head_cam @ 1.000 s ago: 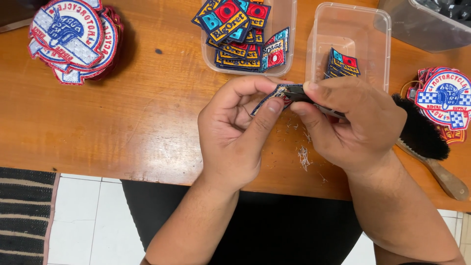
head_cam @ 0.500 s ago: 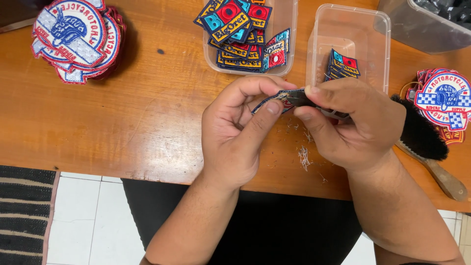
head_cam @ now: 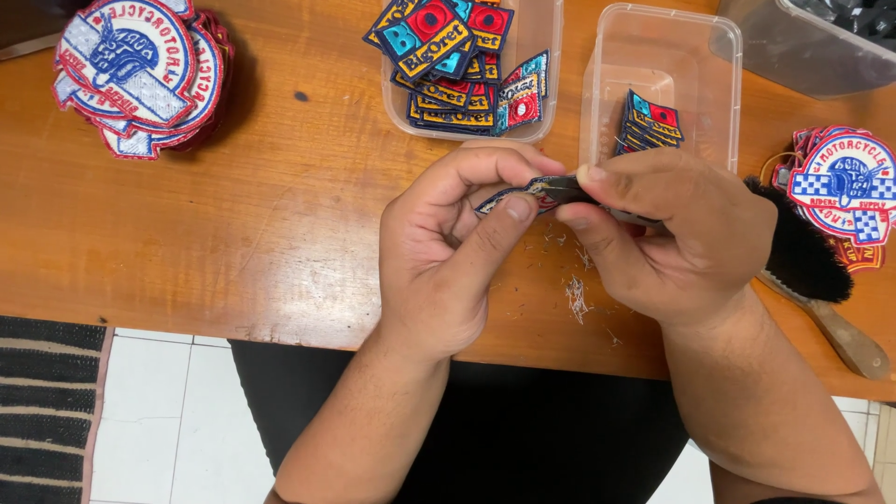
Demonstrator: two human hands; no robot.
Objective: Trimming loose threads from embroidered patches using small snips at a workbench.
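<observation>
Two hands, barely moved vs. before: your left hand (head_cam: 448, 252) and right hand (head_cam: 667, 233) fingers still pinch one patch (head_cam: 518, 194); two tubs (head_cam: 551, 65) behind.

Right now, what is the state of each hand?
Left hand: closed, pinching an embroidered patch by its edge.
Right hand: closed on a small dark tool at the patch edge.

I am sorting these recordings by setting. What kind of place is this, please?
Probably a small workshop for finishing embroidered patches. On a wooden table lie stacks of round patches, clear tubs of square patches, thread clippings and a brush. The left hand and right hand hold one patch.
</observation>
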